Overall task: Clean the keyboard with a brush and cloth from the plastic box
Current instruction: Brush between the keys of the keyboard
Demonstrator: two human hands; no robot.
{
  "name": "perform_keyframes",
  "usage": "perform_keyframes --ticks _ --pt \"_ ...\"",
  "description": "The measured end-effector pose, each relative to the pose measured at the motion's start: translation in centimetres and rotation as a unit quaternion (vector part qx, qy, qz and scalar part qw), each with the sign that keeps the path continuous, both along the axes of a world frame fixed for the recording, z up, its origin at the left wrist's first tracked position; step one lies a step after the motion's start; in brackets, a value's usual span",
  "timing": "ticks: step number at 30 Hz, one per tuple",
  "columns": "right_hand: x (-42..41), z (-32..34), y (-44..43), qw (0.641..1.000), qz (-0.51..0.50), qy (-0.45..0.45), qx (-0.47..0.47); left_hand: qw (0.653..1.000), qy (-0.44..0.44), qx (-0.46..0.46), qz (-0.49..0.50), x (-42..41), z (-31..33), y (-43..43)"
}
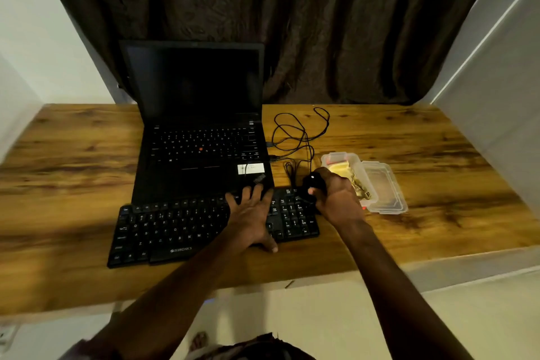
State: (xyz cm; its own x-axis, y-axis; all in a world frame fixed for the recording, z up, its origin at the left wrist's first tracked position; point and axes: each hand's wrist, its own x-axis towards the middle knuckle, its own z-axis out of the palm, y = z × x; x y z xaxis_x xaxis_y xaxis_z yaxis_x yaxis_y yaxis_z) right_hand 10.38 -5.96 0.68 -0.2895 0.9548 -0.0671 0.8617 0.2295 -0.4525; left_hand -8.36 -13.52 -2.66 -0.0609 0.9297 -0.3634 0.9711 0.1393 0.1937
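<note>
1. Head view, the keyboard: the black keyboard [175, 228] lies flat on the tabletop [438, 155], just in front of an open laptop [201, 137]. Its long axis runs left to right and is slightly skewed, with the left end nearer the person and the right end farther off. The key legends face the person.
2. Head view, the hands: the left hand [251, 219] rests flat on the keyboard's right-middle keys. Its fingers are spread wide and its thumb is at the near edge. The right hand [336, 199] is curled round a dark object [312, 185] over the keyboard's far right corner. Blur makes it impossible to tell whether this is the brush or a mouse.
3. Head view, the box: the plastic box [355, 159] stands open just right of the keyboard, behind the right hand. A yellow cloth [340, 169] is in it, and the lid [385, 190] lies beside it. A loose cable [301, 131] coils behind.
4. Step in hand: this looks like an early stage, with the keyboard steadied and the cloth not yet taken out.
5. Next move: if the dark object is the brush, it should be swept along the key rows, following the long axis, while the left hand holds the keyboard in place.
</note>
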Motion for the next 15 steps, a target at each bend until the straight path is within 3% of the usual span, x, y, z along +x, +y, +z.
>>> perform_keyframes --ticks 4,10,15 --pt "-1.5 0.6 0.0 0.999 -0.049 -0.005 -0.014 1.000 0.000 0.001 0.003 0.0 0.1 -0.1" --pt "-5.7 0.0 -2.3 0.999 -0.021 0.007 -0.026 1.000 0.002 0.000 0.012 0.0 -0.1 -0.3" --pt "-5.8 0.3 -2.6 0.998 -0.054 0.010 -0.025 1.000 -0.007 0.014 0.004 -1.1 -0.7 -1.0"
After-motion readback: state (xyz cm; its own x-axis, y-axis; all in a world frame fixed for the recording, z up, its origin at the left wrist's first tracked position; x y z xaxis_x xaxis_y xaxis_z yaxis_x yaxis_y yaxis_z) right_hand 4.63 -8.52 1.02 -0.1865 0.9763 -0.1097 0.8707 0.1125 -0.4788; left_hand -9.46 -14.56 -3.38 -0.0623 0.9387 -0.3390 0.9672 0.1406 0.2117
